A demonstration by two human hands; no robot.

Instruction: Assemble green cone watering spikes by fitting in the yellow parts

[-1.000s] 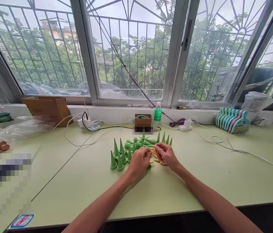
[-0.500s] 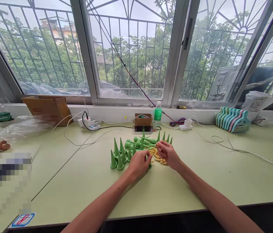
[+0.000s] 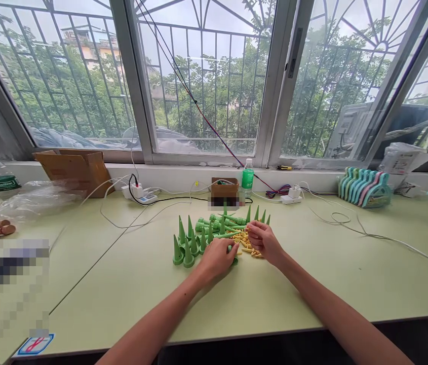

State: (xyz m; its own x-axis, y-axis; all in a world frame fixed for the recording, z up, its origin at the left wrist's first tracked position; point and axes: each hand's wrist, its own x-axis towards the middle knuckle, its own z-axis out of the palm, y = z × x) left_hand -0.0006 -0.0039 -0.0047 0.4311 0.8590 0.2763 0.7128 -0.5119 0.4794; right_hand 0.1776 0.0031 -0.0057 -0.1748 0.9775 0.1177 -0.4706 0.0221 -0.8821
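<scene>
My left hand (image 3: 219, 256) is closed round a green plastic spike, mostly hidden by the fingers; a bit of green (image 3: 235, 261) shows below them. My right hand (image 3: 264, 242) is just to the right, thumb and fingertips pinched on what looks like a small yellow peg, barely visible. Several green cone-shaped spikes (image 3: 188, 255) stand upright on their round caps to the left of my left hand. Behind both hands, more green spikes (image 3: 208, 226) lie in a heap. Small yellow pegs (image 3: 250, 250) are piled between and under my hands.
A small brown box (image 3: 225, 187) and a green-labelled bottle (image 3: 247, 177) stand at the back. White cables (image 3: 345, 218) and power strips (image 3: 292, 198) run along the wall. Teal hangers (image 3: 365, 187) stand back right; a cardboard box (image 3: 75, 172) and plastic bag (image 3: 35, 200) are at left.
My right hand has shifted very slightly right, still pinched. My left hand has hardly moved and keeps its grip. The spikes and the peg pile look the same.
</scene>
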